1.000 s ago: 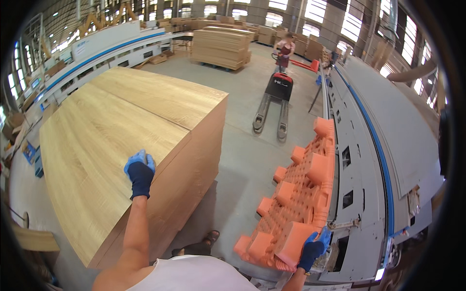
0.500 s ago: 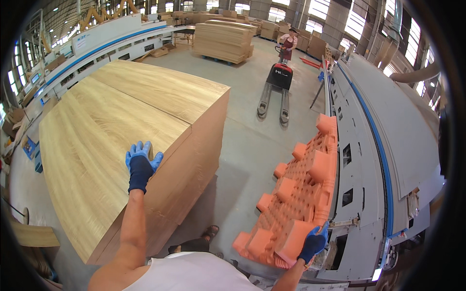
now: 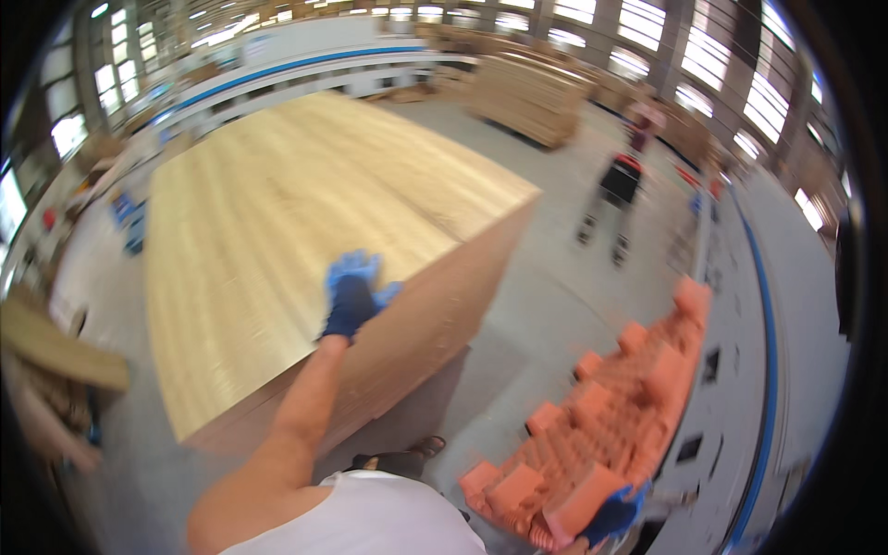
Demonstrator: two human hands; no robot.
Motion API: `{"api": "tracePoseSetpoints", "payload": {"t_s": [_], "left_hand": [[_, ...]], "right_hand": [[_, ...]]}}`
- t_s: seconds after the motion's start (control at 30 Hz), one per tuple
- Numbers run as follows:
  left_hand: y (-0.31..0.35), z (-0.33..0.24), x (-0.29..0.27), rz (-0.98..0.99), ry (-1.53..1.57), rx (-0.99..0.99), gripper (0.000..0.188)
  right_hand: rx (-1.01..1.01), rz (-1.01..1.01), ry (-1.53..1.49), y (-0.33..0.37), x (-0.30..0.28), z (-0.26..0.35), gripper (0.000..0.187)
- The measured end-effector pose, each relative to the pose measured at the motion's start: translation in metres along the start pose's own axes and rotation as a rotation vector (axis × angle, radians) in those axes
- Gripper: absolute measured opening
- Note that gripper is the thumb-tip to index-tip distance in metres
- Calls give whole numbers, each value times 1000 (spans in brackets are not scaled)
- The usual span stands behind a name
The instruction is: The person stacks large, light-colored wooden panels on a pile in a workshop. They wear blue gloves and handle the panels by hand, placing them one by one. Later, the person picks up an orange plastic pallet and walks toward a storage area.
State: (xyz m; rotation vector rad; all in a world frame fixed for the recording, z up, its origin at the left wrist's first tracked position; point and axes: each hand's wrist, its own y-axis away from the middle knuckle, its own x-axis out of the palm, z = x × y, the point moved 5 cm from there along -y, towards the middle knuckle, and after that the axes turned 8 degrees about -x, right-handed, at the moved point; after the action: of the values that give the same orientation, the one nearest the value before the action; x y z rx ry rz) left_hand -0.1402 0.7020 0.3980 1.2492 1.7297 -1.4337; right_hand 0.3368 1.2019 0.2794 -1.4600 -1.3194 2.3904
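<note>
My left hand [image 3: 353, 289], in a blue-coated work glove, lies with fingers spread on top of a tall stack of wood-grain boards [image 3: 296, 203], near its right edge. At lower right, my right hand [image 3: 612, 516], gloved alike, grips the near end of an orange plastic pallet [image 3: 587, 416]. The pallet is tipped up on its side, with its blocky feet facing the stack. Motion blurs the right hand's fingers, and part of them is hidden.
A long grey machine with a blue strip [image 3: 766, 342] runs along the right, behind the pallet. Farther off, a person [image 3: 642, 120] stands at a pallet truck [image 3: 622, 180]. Another board stack [image 3: 527, 97] is at the back. Curved boards [image 3: 69, 347] lie at left.
The view has swung left, so the stack, pallet and truck appear farther right and blurred. My left hand stays on the boards and my right hand at the pallet.
</note>
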Motion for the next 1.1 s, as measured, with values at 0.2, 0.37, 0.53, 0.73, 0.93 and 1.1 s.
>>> {"api": "tracePoseSetpoints", "payload": {"t_s": [0.2,0.37,0.53,0.73,0.93,1.1], "left_hand": [[-16,-28,21,209,-29,-75,75],[1,8,4,185,-90,-145,75],[-2,-7,2,190,-65,-128,75],[-3,-11,7,-8,-19,-45,70],[-4,-14,-10,-58,23,77,58],[-8,-13,8,-44,-24,63,61]], "right_hand": [[-65,9,100,-26,-17,24,39],[-208,31,-113,-40,8,67,38],[-224,27,-205,-45,5,71,37],[-129,62,-177,-35,-15,45,36],[139,212,-112,-24,-21,18,33],[289,53,-221,-29,-24,5,28]]}}
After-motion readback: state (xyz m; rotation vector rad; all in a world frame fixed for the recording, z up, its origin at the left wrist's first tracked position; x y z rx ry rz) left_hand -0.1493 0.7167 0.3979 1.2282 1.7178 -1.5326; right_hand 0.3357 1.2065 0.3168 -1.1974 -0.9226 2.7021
